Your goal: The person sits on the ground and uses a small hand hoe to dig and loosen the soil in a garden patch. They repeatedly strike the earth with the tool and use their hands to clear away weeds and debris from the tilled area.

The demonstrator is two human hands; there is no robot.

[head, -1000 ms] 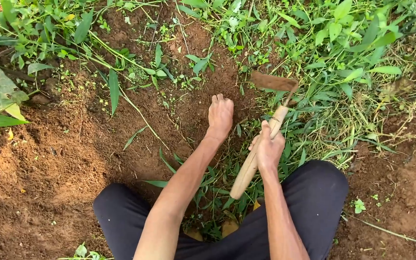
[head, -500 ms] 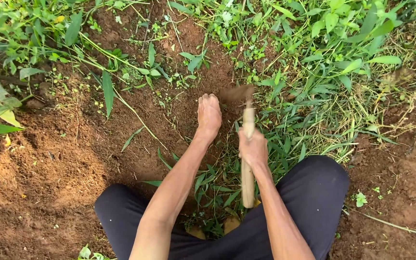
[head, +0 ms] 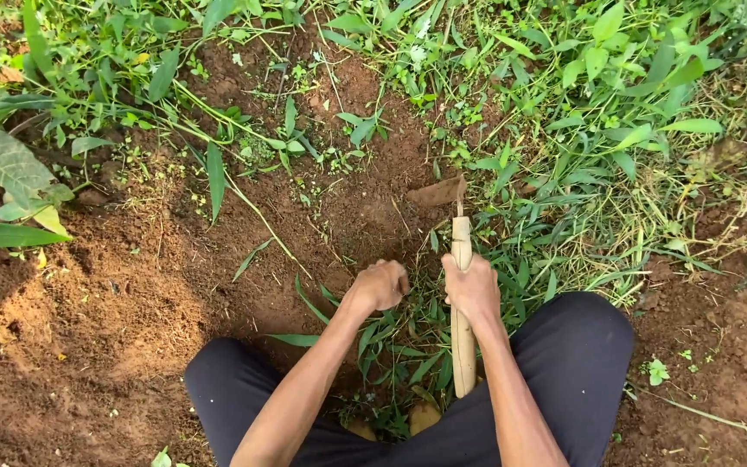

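Soil (head: 131, 285), bare and reddish-brown, fills the ground ahead of a squatting person whose 2 knees in dark trousers (head: 572, 346) frame the lower edge of the view. The right hand (head: 470, 287) is wrapped tight around the wooden handle of a small hoe (head: 461, 259), gripping it near the middle, so that the lower end of the handle runs back toward the body below the fist and the upper end sticks out just beyond the knuckles. Past that end, a flat brown blade (head: 437, 192) sits at the edge of the loose earth, its face dusted with dirt. The left hand (head: 379, 285) lies just beside the right, curled into a fist low among green grass blades (head: 391, 337); whether it actually pinches any stems cannot be told. To the far side of the right fist, thick green weeds (head: 598, 112) and dry straw spread outward. Beyond the left fist, a long thin stem (head: 261, 216) crosses the bare earth, with broad leaves (head: 10, 169) well off to that side.
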